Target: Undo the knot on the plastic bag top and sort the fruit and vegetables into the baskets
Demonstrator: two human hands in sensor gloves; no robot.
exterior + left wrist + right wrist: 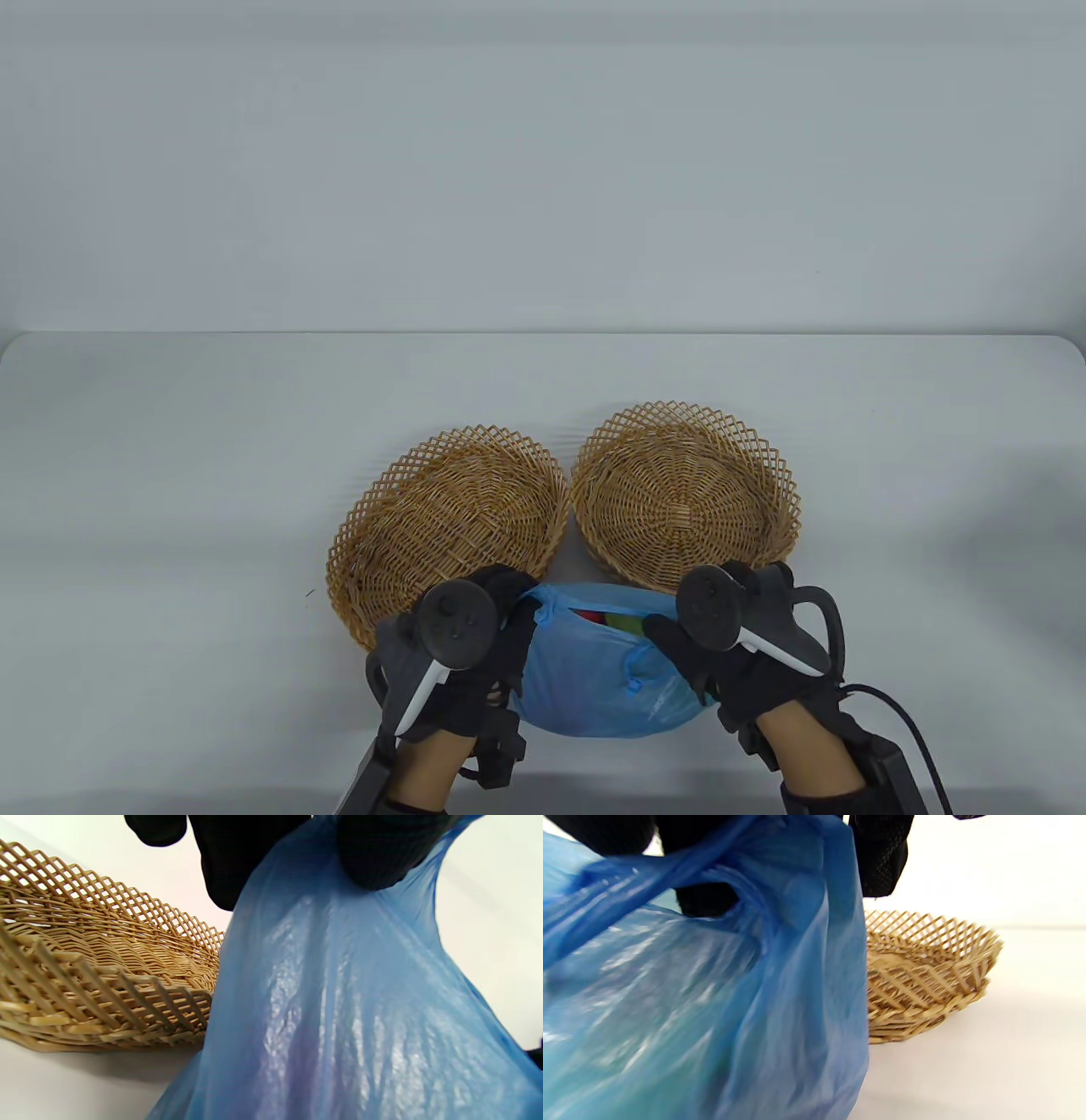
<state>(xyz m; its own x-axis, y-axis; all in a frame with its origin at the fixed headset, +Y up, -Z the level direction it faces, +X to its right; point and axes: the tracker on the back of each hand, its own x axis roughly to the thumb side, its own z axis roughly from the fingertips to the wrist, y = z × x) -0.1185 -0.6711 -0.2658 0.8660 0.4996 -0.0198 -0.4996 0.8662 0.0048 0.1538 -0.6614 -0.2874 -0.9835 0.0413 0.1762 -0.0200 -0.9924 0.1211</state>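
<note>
A blue plastic bag (594,679) sits near the table's front edge, its mouth spread open; red and green produce (607,621) shows inside. My left hand (501,632) grips the bag's left top edge, the plastic (339,984) stretched down from its gloved fingers (373,853). My right hand (679,645) grips the right top edge, fingers (704,899) curled round a bunched handle (649,878). Behind the bag lie two wicker baskets, the left basket (450,526) and the right basket (685,497), with nothing in them.
The left basket (97,976) lies right against the bag's left side, and the right basket (925,971) just beyond its right side. The white table (170,475) runs wide on both sides and behind the baskets. A cable (899,722) trails from my right wrist.
</note>
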